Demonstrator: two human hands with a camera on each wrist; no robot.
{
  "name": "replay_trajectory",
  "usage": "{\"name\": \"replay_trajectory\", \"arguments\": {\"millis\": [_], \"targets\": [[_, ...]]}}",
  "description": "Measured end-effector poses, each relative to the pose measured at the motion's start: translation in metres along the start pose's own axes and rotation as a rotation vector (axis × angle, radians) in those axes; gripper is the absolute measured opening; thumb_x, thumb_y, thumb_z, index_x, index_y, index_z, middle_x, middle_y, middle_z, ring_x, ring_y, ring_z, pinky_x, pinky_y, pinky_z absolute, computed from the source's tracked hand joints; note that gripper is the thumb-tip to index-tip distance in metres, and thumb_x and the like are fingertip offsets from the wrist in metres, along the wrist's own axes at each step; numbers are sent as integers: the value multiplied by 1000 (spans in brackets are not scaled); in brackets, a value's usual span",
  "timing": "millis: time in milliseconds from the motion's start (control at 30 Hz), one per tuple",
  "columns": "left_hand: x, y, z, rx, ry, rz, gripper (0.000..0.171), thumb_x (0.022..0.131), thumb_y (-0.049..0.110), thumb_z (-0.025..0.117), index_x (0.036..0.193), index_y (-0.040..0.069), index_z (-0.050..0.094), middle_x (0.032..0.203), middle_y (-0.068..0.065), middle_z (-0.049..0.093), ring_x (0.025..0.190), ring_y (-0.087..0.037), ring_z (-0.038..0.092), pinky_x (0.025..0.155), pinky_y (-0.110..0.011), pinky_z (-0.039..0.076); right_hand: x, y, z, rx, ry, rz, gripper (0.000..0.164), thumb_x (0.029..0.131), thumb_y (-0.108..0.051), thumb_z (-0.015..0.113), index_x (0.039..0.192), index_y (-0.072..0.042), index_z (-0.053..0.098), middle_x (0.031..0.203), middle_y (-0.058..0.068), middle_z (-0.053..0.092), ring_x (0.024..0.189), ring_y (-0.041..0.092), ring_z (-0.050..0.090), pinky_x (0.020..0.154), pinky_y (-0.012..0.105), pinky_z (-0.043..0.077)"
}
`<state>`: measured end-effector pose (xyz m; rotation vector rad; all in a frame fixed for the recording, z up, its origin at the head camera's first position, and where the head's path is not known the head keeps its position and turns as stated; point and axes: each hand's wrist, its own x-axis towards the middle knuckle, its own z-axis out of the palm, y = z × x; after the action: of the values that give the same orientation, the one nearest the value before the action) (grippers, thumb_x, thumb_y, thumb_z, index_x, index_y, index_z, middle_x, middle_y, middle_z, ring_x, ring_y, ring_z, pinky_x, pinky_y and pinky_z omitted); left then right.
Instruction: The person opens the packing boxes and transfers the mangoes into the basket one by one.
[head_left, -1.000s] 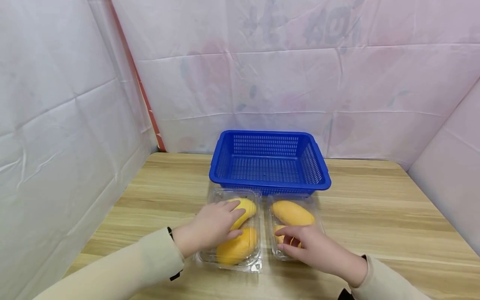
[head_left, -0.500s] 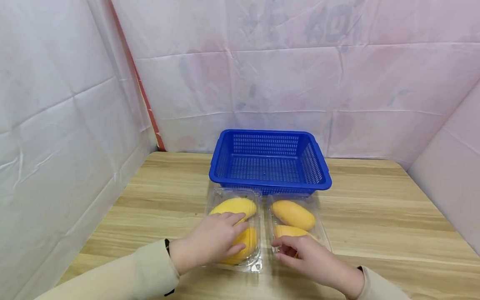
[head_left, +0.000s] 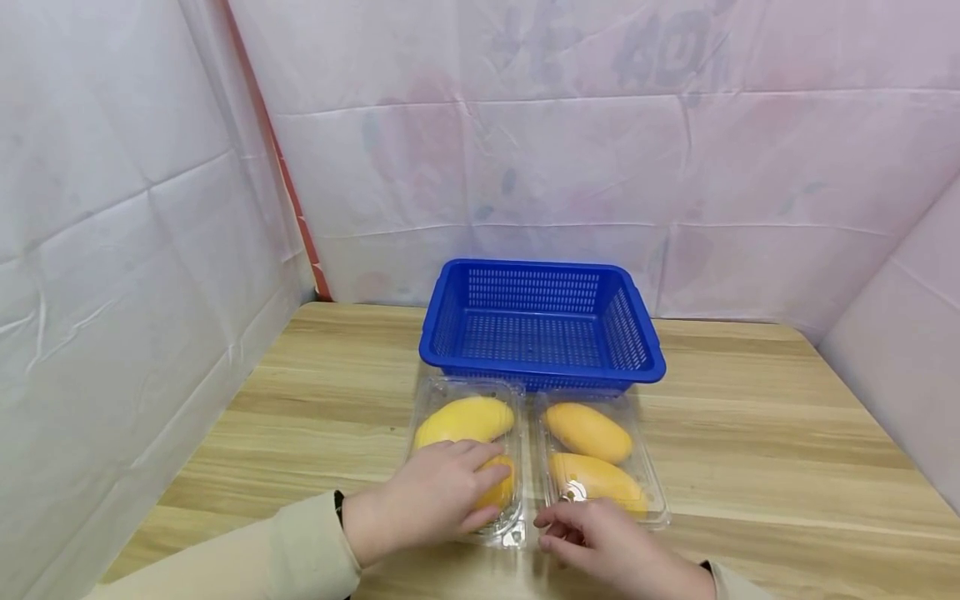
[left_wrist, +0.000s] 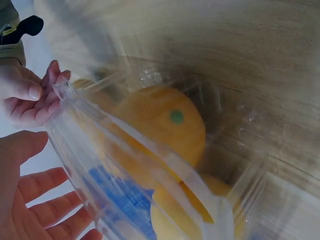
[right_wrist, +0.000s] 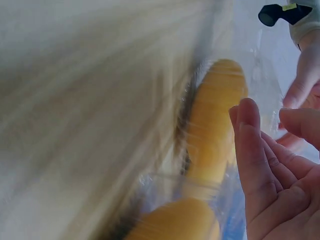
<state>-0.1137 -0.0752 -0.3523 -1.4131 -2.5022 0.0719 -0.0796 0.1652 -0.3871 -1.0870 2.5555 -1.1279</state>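
Two clear plastic clamshell boxes lie side by side, each with two yellow mangoes inside. My left hand point(head_left: 427, 496), fingers spread and relaxed, rests on the left box point(head_left: 514, 533). It partly covers the front mango point(head_left: 501, 483), while the back mango point(head_left: 467, 419) shows beyond it. In the left wrist view, those fingers point(left_wrist: 47, 182) lie along the box's clear side, and one mango point(left_wrist: 167, 130) bears a green sticker. At the near edge of the right box point(head_left: 658, 504), my right hand point(head_left: 611, 546) has loosely bent fingers and holds nothing. Both its mangoes point(head_left: 588, 433) are visible.
A blue plastic basket point(head_left: 540, 369) with slotted walls stands right behind the two boxes, nothing inside it. Everything is on a wood-grain table point(head_left: 757, 417). Pale cloth point(head_left: 562, 167) hangs behind and at both sides.
Both hands have drawn back toward the person. The left slid off the back mango onto the front one; the right moved from over its box to the near edge, uncovering the front mango.
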Motion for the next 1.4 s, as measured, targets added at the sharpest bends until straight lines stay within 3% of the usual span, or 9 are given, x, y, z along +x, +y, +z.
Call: {"name": "replay_trajectory", "arguments": {"millis": [367, 567, 667, 900, 967, 1133, 1400], "targets": [[-1, 5, 4, 17, 102, 111, 33, 85, 41, 63, 107, 17, 67, 120, -4, 59, 106, -18, 58, 86, -31, 47, 1, 8, 14, 17, -13, -22, 11, 88, -9, 63, 95, -1, 67, 80, -6, 66, 72, -5, 54, 59, 18, 47], [-4, 6, 6, 15, 91, 160, 35, 84, 44, 63, 108, 19, 68, 124, -5, 58, 113, -18, 55, 92, -31, 44, -1, 9, 17, 69, -31, 21, 13, 89, -12, 62, 98, -3, 66, 80, -9, 65, 72, -5, 54, 60, 19, 48], [-5, 8, 8, -1, 104, 175, 33, 83, 44, 64, 106, 20, 68, 124, -5, 58, 113, -17, 54, 94, -30, 42, -2, 10, 21, 160, -27, 54, 16, 91, -12, 60, 101, -1, 65, 80, -7, 66, 72, -4, 56, 61, 21, 49], [-8, 11, 15, -32, 131, 221, 21, 83, 36, 66, 99, 21, 68, 124, -3, 56, 114, -17, 52, 97, -29, 39, -4, 11, 34, 690, -79, 82, 22, 94, 0, 48, 108, 17, 51, 86, 21, 67, 77, 13, 66, 69, 32, 54], [-8, 12, 16, -40, 142, 222, 19, 83, 34, 67, 97, 22, 69, 123, -3, 56, 115, -17, 51, 99, -28, 37, -4, 11, 37, 788, -92, 92, 23, 95, 0, 46, 107, 20, 48, 88, 27, 65, 79, 14, 66, 71, 35, 53], [-9, 12, 18, -37, 180, 232, 13, 82, 31, 68, 91, 22, 71, 121, -2, 57, 114, -18, 52, 100, -28, 36, -2, 9, 41, 875, -87, 105, 24, 97, -2, 41, 102, 20, 46, 88, 32, 62, 78, 11, 65, 70, 34, 54], [-12, 16, 21, -67, 256, 258, 5, 81, 27, 69, 80, 23, 71, 115, -3, 59, 108, -20, 53, 98, -28, 38, -4, 9, 49, 999, -92, 144, 28, 99, -3, 36, 98, 25, 38, 89, 32, 61, 75, 7, 63, 66, 21, 51]]}}
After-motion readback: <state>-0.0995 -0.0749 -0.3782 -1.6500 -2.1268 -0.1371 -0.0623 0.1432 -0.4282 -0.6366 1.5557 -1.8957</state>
